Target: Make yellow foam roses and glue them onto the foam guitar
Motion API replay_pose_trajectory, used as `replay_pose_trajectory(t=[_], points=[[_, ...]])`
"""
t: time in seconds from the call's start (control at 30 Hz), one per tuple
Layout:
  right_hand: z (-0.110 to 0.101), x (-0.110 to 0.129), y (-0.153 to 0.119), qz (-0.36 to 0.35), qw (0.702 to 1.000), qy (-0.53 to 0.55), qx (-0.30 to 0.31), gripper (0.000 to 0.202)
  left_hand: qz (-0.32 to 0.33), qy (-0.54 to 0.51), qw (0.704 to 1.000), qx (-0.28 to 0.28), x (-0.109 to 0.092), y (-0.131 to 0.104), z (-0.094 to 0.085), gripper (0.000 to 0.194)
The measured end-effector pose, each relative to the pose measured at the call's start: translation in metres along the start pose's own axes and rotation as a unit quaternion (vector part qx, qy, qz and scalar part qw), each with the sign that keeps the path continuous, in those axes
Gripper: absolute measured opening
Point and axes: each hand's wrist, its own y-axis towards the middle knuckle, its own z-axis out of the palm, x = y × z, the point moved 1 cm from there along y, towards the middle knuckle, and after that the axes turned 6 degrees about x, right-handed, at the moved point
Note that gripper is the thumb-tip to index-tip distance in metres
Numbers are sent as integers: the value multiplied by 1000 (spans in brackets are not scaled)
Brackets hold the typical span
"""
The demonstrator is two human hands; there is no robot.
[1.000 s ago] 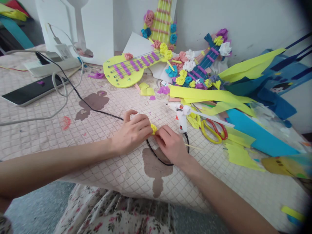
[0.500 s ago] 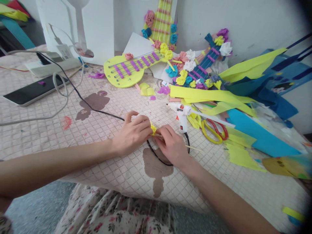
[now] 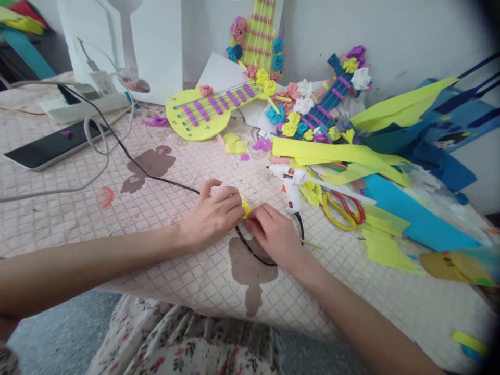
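Note:
Between my two hands is a small crumpled yellow paper flower [image 3: 245, 207], mostly covered by fingers. My left hand [image 3: 213, 213] pinches it from the left, index finger raised and bent. From the right, the fingertips of my right hand [image 3: 275, 232] are closed at the flower's edge. A thin wooden stick [image 3: 312, 244] pokes out beyond my right hand; its other end is hidden, and whether the palm holds it is unclear. Just past that hand stands a white glue gun [image 3: 291, 190], its black cord [image 3: 250, 250] running beneath both hands.
Scissors [image 3: 339, 211] with yellow and red handles lie right of the glue gun among yellow and blue paper sheets [image 3: 414, 213]. A yellow paper guitar [image 3: 203, 117] and a blue decorated one [image 3: 332, 99] rest at the back. On the left are a phone [image 3: 54, 146] and a power strip [image 3: 86, 107].
My right fingers have shifted slightly at the flower, and a little more yellow shows. The stick's exposed end has swung slightly downward. My left hand stays nearly still.

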Motion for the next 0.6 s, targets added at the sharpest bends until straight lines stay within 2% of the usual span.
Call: replay_pose_trajectory(t=[0.07,0.17,0.23,0.3,0.37,0.43,0.5,0.6], points=[[-7,-3,-2,8,999,21,24,11,0,-2,1000,2,1,0,0,12],[-30,-16,-10,11,996,49,67,10,0,-10,1000,5,2,-1,0,11],[-50,-32,-19,15,990,84,116,9,5,-19,1000,3,4,-1,0,12],[-68,-54,-30,50,982,99,150,7,12,-26,1000,0,5,-2,1,12],[-80,-78,-41,113,977,99,151,9,19,-32,999,-3,8,-2,3,13],[-81,-99,-50,161,974,85,136,13,27,-38,999,-3,10,-2,4,12],[-74,-116,-54,218,970,42,103,13,36,-48,998,-8,12,-2,5,11],[-58,-125,-49,243,970,3,30,17,41,-67,997,-10,16,-3,4,11]])
